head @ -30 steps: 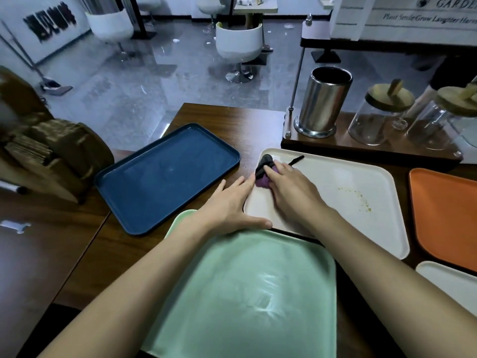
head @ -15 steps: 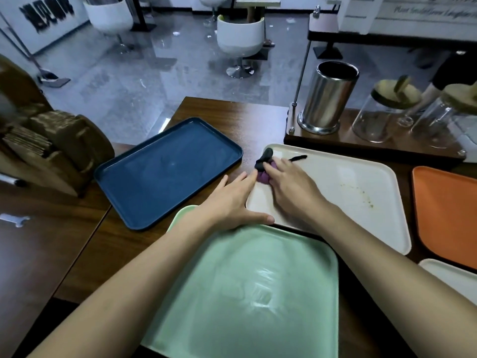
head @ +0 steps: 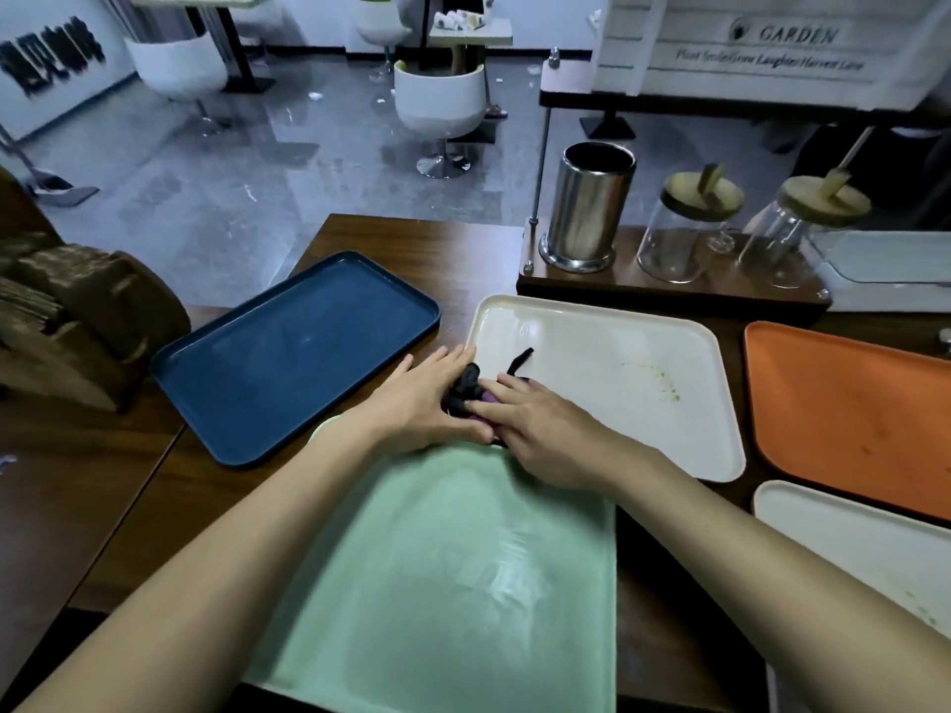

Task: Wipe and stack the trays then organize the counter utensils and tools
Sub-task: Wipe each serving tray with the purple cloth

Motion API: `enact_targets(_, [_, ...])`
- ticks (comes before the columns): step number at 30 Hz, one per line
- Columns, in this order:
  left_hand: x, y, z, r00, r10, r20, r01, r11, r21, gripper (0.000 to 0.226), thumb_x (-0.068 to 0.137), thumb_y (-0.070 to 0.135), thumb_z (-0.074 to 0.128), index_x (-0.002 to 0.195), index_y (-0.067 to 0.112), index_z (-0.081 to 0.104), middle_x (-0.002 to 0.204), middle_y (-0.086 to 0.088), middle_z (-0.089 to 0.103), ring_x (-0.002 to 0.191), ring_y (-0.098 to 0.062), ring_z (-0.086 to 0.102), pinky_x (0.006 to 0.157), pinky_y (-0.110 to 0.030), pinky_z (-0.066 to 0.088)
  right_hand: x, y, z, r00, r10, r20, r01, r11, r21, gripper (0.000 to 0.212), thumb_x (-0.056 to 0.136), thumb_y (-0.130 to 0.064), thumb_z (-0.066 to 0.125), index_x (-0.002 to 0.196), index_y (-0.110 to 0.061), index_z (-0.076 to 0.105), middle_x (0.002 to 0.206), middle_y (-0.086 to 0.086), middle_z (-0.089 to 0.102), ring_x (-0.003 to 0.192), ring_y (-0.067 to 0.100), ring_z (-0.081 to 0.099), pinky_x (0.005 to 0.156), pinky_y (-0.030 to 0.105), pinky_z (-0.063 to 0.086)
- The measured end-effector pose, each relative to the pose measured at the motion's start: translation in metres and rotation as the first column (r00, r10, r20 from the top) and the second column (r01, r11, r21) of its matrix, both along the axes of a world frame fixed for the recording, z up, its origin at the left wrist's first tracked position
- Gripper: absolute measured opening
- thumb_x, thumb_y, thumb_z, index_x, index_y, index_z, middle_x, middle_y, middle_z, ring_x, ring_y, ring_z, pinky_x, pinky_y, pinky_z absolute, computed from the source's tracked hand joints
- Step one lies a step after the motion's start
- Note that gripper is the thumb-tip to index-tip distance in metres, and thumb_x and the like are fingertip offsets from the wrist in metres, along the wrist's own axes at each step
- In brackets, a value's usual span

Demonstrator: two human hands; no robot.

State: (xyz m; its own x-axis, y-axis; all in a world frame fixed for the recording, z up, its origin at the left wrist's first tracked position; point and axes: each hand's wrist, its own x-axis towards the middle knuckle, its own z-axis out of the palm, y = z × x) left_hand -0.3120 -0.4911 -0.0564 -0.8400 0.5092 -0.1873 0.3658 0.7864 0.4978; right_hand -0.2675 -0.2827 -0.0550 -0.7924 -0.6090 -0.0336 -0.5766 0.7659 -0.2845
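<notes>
Right hand (head: 545, 434) first: the grip is spread, fingers stretched fairly flat on top of the cloth (head: 465, 391) and pressing it down, not wrapped round it. The cloth is a bunched purple-and-black wad sitting at the near-left corner of the white tray (head: 617, 321), with one black strip sticking out toward the tray's middle.

Left hand (head: 411, 403) now: the grip is loose and flat too, fingers straight and resting across that same tray corner, thumb down by the far edge of the green tray (head: 453, 584). Its fingertips look to be against the black part of the cloth, though the bunching hides the exact contact. The two hands sit just beside each other, with the cloth between them.

Moving out: a scatter of yellowish crumbs (head: 653, 375) lies on the white tray, well right of the cloth. The green tray is nearest the person, and its far edge overlaps the white one's near edge. A blue tray (head: 293, 352) lies to the left, an orange tray (head: 849, 414) to the right, and another pale tray (head: 849, 548) at the near right, all on the brown tabletop (head: 206, 481). Behind the white tray, a steel cup (head: 589, 203) and two glass jars (head: 689, 223) stand upright on a low wooden base.
</notes>
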Motion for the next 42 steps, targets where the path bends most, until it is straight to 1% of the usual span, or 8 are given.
enact_targets(4, [0.002, 0.000, 0.001, 1.000, -0.008, 0.002, 0.008, 0.999, -0.054, 0.136, 0.056, 0.096, 0.049, 0.164, 0.027, 0.002, 0.171, 0.009, 0.006, 0.156, -0.008, -0.003, 0.126, -0.043, -0.004, 0.016, 0.013, 0.002, 0.997, -0.079, 0.020, 0.079, 0.997, -0.023, 0.054, 0.099, -0.041, 0.030, 0.149, -0.030, 0.044, 0.151, -0.003, 0.043, 0.139, 0.021, 0.034, 0.115, 0.041, 0.031])
enact_targets(8, [0.004, 0.001, 0.003, 1.000, 0.006, 0.011, -0.006, 0.997, -0.073, 0.127, 0.069, 0.088, 0.060, 0.164, 0.027, 0.000, 0.170, 0.011, 0.002, 0.155, -0.006, -0.004, 0.127, -0.041, -0.006, 0.025, 0.044, 0.001, 0.973, -0.222, 0.065, 0.220, 0.975, 0.033, 0.049, 0.109, -0.039, 0.025, 0.158, -0.034, 0.026, 0.168, -0.003, 0.012, 0.155, 0.016, 0.004, 0.124, 0.034, 0.006])
enact_targets(16, [0.007, 0.003, 0.006, 1.000, 0.022, 0.021, -0.020, 0.998, -0.058, 0.119, 0.077, 0.077, 0.066, 0.164, 0.028, 0.002, 0.170, 0.013, 0.004, 0.155, -0.004, -0.004, 0.126, -0.040, -0.007, 0.008, 0.102, 0.006, 0.849, -0.529, 0.004, 0.526, 0.845, 0.097, 0.052, 0.109, -0.037, 0.020, 0.159, -0.027, 0.022, 0.168, 0.003, 0.014, 0.155, 0.021, 0.006, 0.124, 0.039, 0.006])
enact_targets(24, [0.007, 0.005, 0.004, 0.999, 0.036, 0.008, -0.035, 0.997, -0.064, 0.122, 0.075, 0.079, 0.066, 0.164, 0.028, 0.000, 0.170, 0.010, 0.005, 0.156, -0.009, -0.001, 0.127, -0.045, -0.006, 0.008, 0.076, 0.000, 0.827, -0.562, 0.010, 0.559, 0.825, 0.088, 0.056, 0.106, -0.038, 0.019, 0.160, -0.021, 0.019, 0.168, 0.010, 0.007, 0.155, 0.024, 0.001, 0.125, 0.040, 0.002])
enact_targets(28, [0.005, 0.006, 0.004, 1.000, 0.026, 0.018, -0.025, 0.996, -0.082, 0.131, 0.063, 0.089, 0.056, 0.164, 0.025, 0.002, 0.170, 0.009, 0.008, 0.157, -0.011, 0.000, 0.127, -0.047, -0.003, 0.018, 0.013, 0.006, 0.929, -0.367, 0.046, 0.367, 0.930, 0.006, 0.065, 0.099, -0.042, 0.010, 0.158, -0.022, 0.027, 0.167, 0.009, 0.014, 0.154, 0.024, 0.007, 0.124, 0.040, 0.005])
enact_targets(33, [0.001, 0.006, 0.003, 1.000, 0.029, -0.004, -0.029, 0.999, -0.042, 0.121, 0.059, 0.077, 0.041, 0.163, 0.021, 0.011, 0.165, 0.007, 0.029, 0.156, -0.011, 0.007, 0.127, -0.047, 0.001, 0.023, -0.027, 0.009, 0.963, -0.263, 0.063, 0.268, 0.959, -0.091, 0.063, 0.099, -0.041, 0.010, 0.154, -0.028, 0.036, 0.166, 0.001, 0.020, 0.152, 0.016, 0.009, 0.124, 0.034, 0.002])
enact_targets(37, [0.003, 0.004, 0.001, 0.999, 0.030, -0.011, -0.031, 0.998, -0.054, 0.126, 0.060, 0.085, 0.041, 0.164, 0.024, 0.006, 0.170, 0.010, 0.014, 0.156, -0.010, 0.004, 0.127, -0.044, 0.001, 0.029, -0.014, 0.005, 0.958, -0.281, 0.053, 0.283, 0.957, -0.055, 0.062, 0.102, -0.048, 0.009, 0.157, -0.030, 0.031, 0.168, -0.001, 0.016, 0.154, 0.014, 0.005, 0.124, 0.035, 0.001])
enact_targets(42, [0.004, 0.002, 0.002, 1.000, 0.006, -0.002, -0.006, 0.999, -0.052, 0.128, 0.067, 0.088, 0.060, 0.164, 0.029, 0.001, 0.170, 0.013, 0.004, 0.156, -0.009, 0.001, 0.127, -0.045, -0.002, 0.043, 0.023, 0.007, 0.910, -0.413, 0.048, 0.412, 0.911, 0.024, 0.053, 0.108, -0.042, 0.017, 0.159, -0.028, 0.023, 0.168, -0.001, 0.011, 0.154, 0.014, 0.000, 0.124, 0.034, -0.001])
